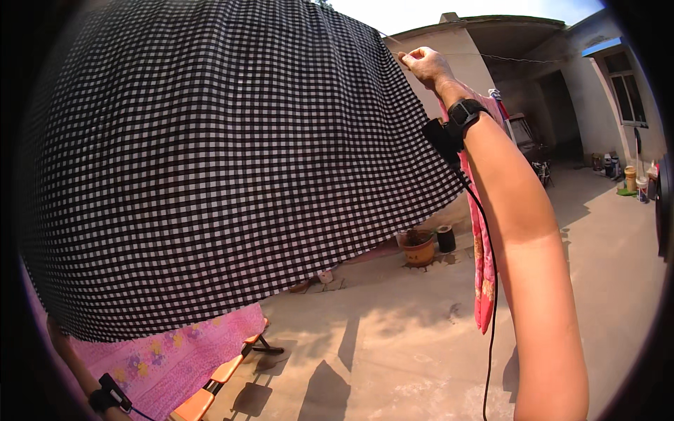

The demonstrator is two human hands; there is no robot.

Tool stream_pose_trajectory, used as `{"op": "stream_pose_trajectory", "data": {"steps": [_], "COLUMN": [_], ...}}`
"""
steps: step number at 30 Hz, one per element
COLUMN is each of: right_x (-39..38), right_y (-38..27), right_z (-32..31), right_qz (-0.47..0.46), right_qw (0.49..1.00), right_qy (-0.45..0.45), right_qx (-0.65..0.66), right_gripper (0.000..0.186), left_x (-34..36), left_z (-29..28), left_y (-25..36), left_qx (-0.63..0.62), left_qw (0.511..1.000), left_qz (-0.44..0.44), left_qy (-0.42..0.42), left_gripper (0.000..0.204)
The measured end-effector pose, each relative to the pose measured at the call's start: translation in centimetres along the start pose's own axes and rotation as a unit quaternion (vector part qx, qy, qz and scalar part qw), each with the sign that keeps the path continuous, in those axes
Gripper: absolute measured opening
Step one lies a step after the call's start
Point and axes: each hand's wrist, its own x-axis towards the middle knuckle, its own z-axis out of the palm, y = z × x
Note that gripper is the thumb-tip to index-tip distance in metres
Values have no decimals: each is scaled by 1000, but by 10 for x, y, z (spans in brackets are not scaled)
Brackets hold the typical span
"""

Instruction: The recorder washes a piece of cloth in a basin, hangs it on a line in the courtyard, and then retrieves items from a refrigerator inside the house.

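Note:
A large black-and-white checked cloth (232, 161) hangs spread out in front of me and fills the upper left. My right hand (427, 64) is raised high, thumb and fingers pinched together on its upper right edge, close to a thin line (516, 58). Low on the left, my left forearm (76, 361) reaches up to the cloth's lower left corner. The left hand itself is hidden by the cloth, so its fingers do not show. Behind my right arm hangs a pink and red patterned cloth (481, 281).
Below the checked cloth, a pink flowered sheet (168, 358) lies over a bench with orange seats (228, 368). A potted plant (418, 249) and a black container (446, 239) stand ahead. Jars (630, 179) and bottles line the right wall. The ground is concrete.

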Motion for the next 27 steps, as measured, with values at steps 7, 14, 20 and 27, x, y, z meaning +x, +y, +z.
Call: {"op": "stream_pose_trajectory", "data": {"steps": [7, 14, 20, 27], "right_x": [38, 68, 88, 163], "right_y": [-4, 0, -16, -11], "right_z": [-1, 34, 64, 105], "right_qz": [-89, -153, -96, -76], "right_qw": [995, 987, 995, 987], "right_qy": [26, 58, -15, 6], "right_qx": [-29, 4, 34, 139], "right_gripper": [44, 64, 50, 34], "left_x": [-59, -231, -296, -268], "left_z": [-12, 22, 141, 126], "left_y": [46, 56, 14, 34], "left_qx": [-67, -249, -237, -254], "left_qw": [994, 958, 949, 947], "left_qz": [-42, -138, -207, -183], "left_qy": [76, 39, -30, -76], "left_gripper": [49, 69, 57, 38]}}
